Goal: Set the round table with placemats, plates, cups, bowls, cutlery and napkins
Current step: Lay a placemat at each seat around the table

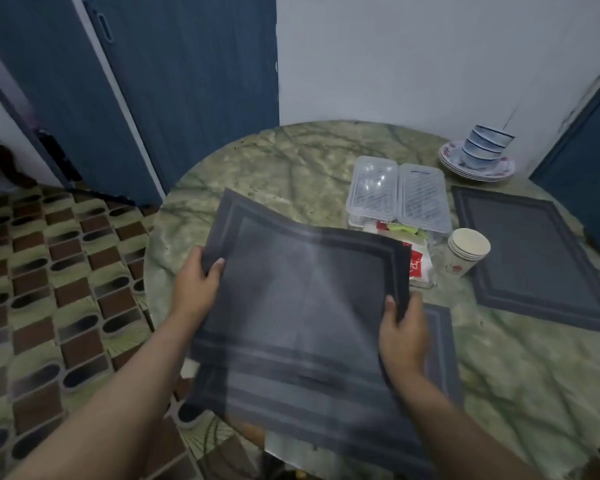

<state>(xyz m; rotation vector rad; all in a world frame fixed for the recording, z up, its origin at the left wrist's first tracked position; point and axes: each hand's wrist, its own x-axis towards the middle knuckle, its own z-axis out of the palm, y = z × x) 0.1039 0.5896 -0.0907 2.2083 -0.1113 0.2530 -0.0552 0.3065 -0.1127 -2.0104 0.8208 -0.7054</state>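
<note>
Placemat step: left hand (196,285) and right hand (400,336) pinch a dark grey woven placemat (298,299) above the worktop's (274,161) near edge; next, lay it flat.

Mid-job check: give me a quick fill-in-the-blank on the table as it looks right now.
1. Both hands grip a dark grey ____ above the round table.
2. The stack of bowls sits on a stack of ____.
3. The paper cups stand at the corner of the laid placemat, ____ inside one another.

Missing words: placemat; plates; stacked
</note>
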